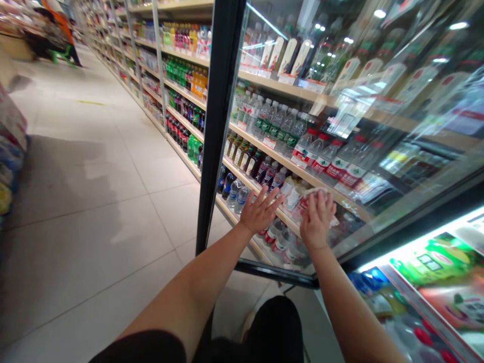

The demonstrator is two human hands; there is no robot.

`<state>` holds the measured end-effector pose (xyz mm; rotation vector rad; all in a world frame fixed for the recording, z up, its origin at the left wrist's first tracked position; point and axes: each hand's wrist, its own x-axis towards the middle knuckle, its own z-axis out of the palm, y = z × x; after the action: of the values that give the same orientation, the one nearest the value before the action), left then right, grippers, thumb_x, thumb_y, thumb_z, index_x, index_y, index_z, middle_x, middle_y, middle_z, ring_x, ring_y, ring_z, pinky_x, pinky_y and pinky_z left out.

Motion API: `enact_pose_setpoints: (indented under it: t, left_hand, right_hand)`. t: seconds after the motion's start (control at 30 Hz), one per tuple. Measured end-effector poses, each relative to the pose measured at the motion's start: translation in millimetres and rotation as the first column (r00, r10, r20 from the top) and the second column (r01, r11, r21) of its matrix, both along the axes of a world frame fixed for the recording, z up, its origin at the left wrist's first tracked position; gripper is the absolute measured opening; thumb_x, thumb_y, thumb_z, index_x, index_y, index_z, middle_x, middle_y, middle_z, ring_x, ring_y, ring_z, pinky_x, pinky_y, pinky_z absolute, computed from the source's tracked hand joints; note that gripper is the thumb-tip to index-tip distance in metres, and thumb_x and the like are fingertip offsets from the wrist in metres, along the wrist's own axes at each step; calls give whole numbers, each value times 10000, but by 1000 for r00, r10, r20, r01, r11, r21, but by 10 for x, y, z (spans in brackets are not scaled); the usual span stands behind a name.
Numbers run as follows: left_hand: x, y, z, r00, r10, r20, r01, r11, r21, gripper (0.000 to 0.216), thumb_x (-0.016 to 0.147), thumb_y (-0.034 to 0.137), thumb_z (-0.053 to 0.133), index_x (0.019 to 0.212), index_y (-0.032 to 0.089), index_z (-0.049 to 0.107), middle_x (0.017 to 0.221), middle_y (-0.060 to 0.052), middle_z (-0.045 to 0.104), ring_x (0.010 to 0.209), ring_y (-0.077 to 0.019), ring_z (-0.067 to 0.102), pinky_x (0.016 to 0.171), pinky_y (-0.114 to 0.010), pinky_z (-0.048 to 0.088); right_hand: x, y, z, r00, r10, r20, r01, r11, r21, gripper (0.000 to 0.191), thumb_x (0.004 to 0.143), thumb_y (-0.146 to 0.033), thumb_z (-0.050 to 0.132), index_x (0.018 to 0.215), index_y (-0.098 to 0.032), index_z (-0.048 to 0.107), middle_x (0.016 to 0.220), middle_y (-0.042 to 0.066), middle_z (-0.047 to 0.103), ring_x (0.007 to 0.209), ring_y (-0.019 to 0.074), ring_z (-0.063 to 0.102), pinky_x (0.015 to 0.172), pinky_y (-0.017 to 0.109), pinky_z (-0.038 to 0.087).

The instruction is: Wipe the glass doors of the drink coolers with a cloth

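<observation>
A glass door (340, 126) in a black frame stands swung open in front of me, with bottles showing through the pane. My left hand (260, 209) lies against the glass, fingers spread, with nothing in it. To its right, my right hand (318, 219) presses a pale, crumpled cloth (335, 221) against the same pane. Part of the cloth sticks out around the fingers; the rest is hidden under them.
Shelves of drink bottles (185, 75) run along the aisle beyond the door. A lit cooler with packaged goods (434, 262) is at lower right. Tiled floor (113, 201) stretches to the left. In the far left background a person (62, 25) is near a green stool (60, 54).
</observation>
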<state>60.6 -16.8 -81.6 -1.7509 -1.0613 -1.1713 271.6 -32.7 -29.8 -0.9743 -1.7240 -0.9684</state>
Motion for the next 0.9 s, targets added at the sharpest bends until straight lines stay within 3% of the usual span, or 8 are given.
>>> enact_pose_setpoints:
  t: [0.1, 0.23, 0.3, 0.47, 0.53, 0.73, 0.8, 0.9]
  left_hand:
    - [0, -8, 19, 1000, 16, -1, -15, 998, 53, 590, 904, 300, 551, 1483, 302, 436, 1504, -38, 493, 1508, -233, 247, 1261, -486, 45]
    - [2, -16, 28, 1000, 14, 0, -14, 998, 58, 582, 906, 307, 552, 1478, 302, 444, 1507, -40, 489, 1511, -234, 237, 1261, -484, 51]
    - [6, -22, 26, 1000, 2, 3, -2, 999, 47, 588, 905, 307, 561, 1480, 306, 438, 1504, -48, 491, 1511, -232, 237, 1261, -487, 52]
    - [15, -33, 19, 1000, 7, 5, -7, 998, 59, 579, 911, 310, 553, 1480, 295, 444, 1511, -47, 482, 1520, -234, 205, 1261, -483, 44]
    - [11, -32, 13, 1000, -3, 7, 3, 999, 39, 585, 911, 311, 549, 1485, 304, 435, 1514, -49, 479, 1516, -236, 221, 1260, -484, 50]
    - [6, -27, 8, 1000, -7, 6, 7, 1000, 8, 586, 912, 306, 539, 1486, 321, 428, 1508, -45, 489, 1498, -236, 277, 1257, -485, 57]
    - [9, -31, 20, 1000, 4, 5, -4, 999, 38, 572, 912, 308, 543, 1475, 312, 447, 1500, -45, 499, 1502, -236, 266, 1257, -484, 46]
    - [10, -42, 36, 1000, -3, 3, 2, 998, 58, 584, 901, 296, 558, 1475, 293, 450, 1499, -56, 500, 1509, -239, 246, 1257, -487, 50]
  right_hand:
    - [39, -14, -38, 999, -17, 51, 20, 998, -55, 494, 961, -157, 430, 1445, -225, 500, 1458, 149, 543, 1495, 262, 294, 1205, 558, 202]
    - [239, 67, 253, 975, -80, -209, 85, 996, 12, 495, 982, -211, 391, 1470, -198, 471, 1529, 183, 448, 1503, 303, 267, 1177, 621, 210]
    - [266, 75, 298, 958, -87, -273, 97, 995, 24, 512, 986, -221, 375, 1493, -190, 439, 1551, 194, 409, 1508, 314, 249, 1161, 633, 237]
    - [60, -67, -12, 998, -37, -45, 34, 997, -76, 516, 964, -168, 393, 1473, -217, 470, 1504, 173, 486, 1510, 285, 249, 1182, 594, 234]
    - [20, -112, -37, 1000, -23, 11, 24, 991, -129, 510, 960, -161, 397, 1455, -234, 493, 1482, 156, 517, 1502, 276, 274, 1192, 591, 210]
    - [274, -29, 358, 952, -70, -297, 75, 997, 5, 509, 984, -212, 380, 1489, -187, 442, 1561, 194, 393, 1508, 312, 249, 1159, 637, 249]
    - [309, -9, 287, 953, -67, -297, 75, 997, 17, 510, 983, -211, 382, 1489, -182, 441, 1561, 199, 391, 1506, 320, 253, 1148, 643, 273]
    - [254, -38, -49, 980, -56, -191, 50, 998, -39, 503, 968, -183, 390, 1463, -179, 478, 1540, 211, 418, 1510, 334, 232, 1131, 644, 305]
